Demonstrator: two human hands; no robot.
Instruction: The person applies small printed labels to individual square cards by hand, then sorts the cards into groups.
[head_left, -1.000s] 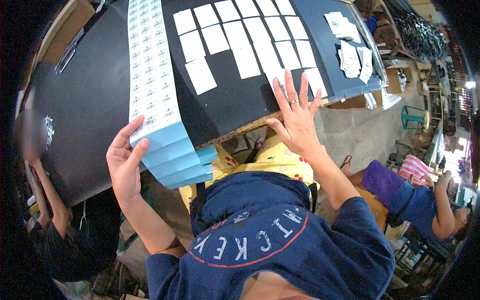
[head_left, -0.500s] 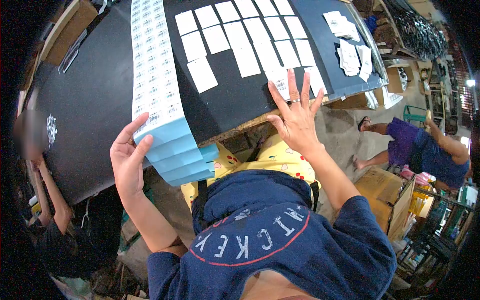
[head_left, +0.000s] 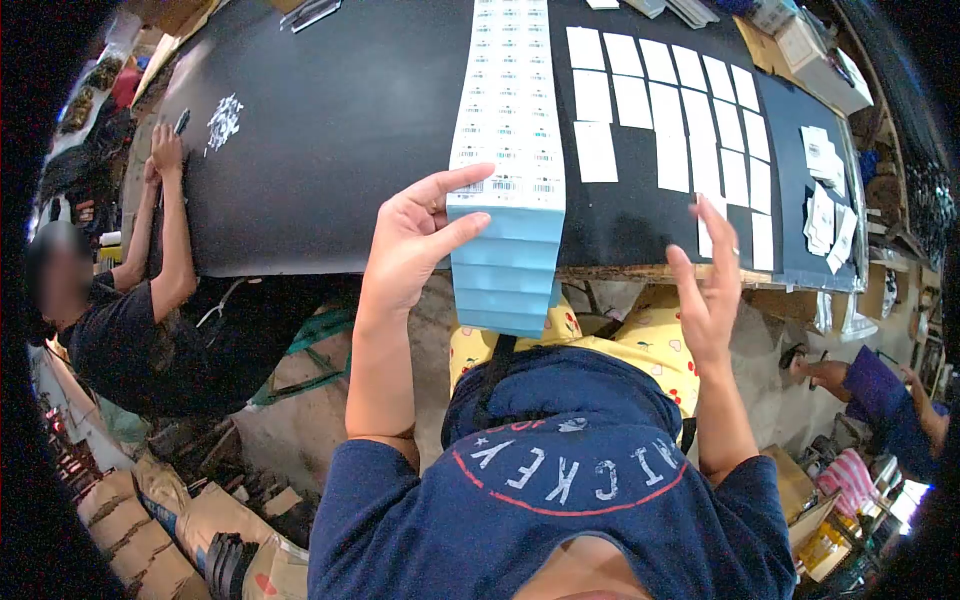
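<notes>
A long strip of barcode labels (head_left: 508,110) runs down the dark table and folds over its front edge, with its blue backing (head_left: 503,262) hanging down. My left hand (head_left: 425,235) pinches the strip's left side at the fold, thumb in front. To the right, my right hand (head_left: 712,285) is raised at the table edge, fingers apart, with nothing seen in it. Rows of white cards (head_left: 632,100) lie on the table beyond it. One card (head_left: 706,240) is partly hidden behind the right hand's fingers.
Small stacks of printed cards (head_left: 822,155) lie at the table's right end. At the left, another person's hands (head_left: 165,150) rest near a pile of small white pieces (head_left: 225,122). A further person (head_left: 890,400) is at the far right, beyond the table (head_left: 330,150).
The view has turned, so the table's contents sit further right. My right hand has lifted off the labelled card and drawn back towards the edge. My left hand still grips the strip.
</notes>
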